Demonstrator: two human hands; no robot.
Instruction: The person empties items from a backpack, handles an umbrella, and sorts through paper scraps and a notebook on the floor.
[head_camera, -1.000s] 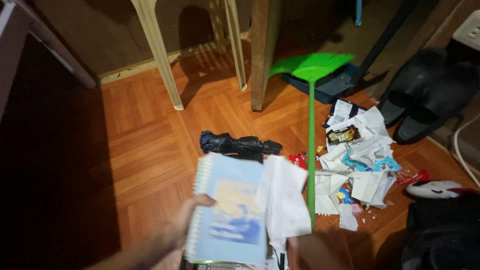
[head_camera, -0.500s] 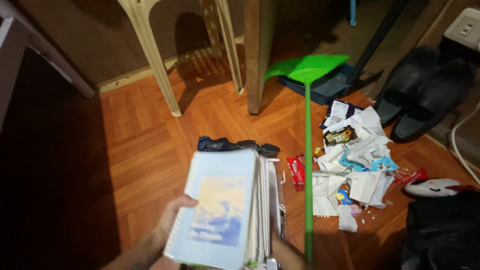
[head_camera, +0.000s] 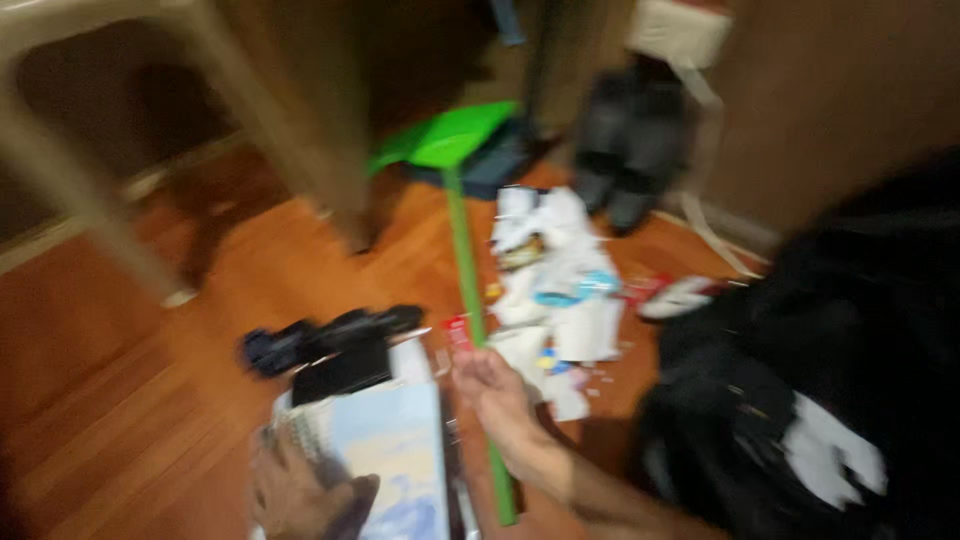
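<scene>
- Left hand (head_camera: 300, 490) holds a blue notebook (head_camera: 395, 460) low over the floor (head_camera: 130, 400).
- Right hand (head_camera: 495, 395) reaches beside the green broom (head_camera: 465, 270).
- Paper litter (head_camera: 560, 290) lies just right of the broom.

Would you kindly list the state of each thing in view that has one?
Broom: lying on the floor, handle at the right hand.
Notebook: closed, held by the left hand.
Paper scraps: heaped beside the broom.
Black bundle: lying on the floor.
Shoes: paired by the wall.
</scene>
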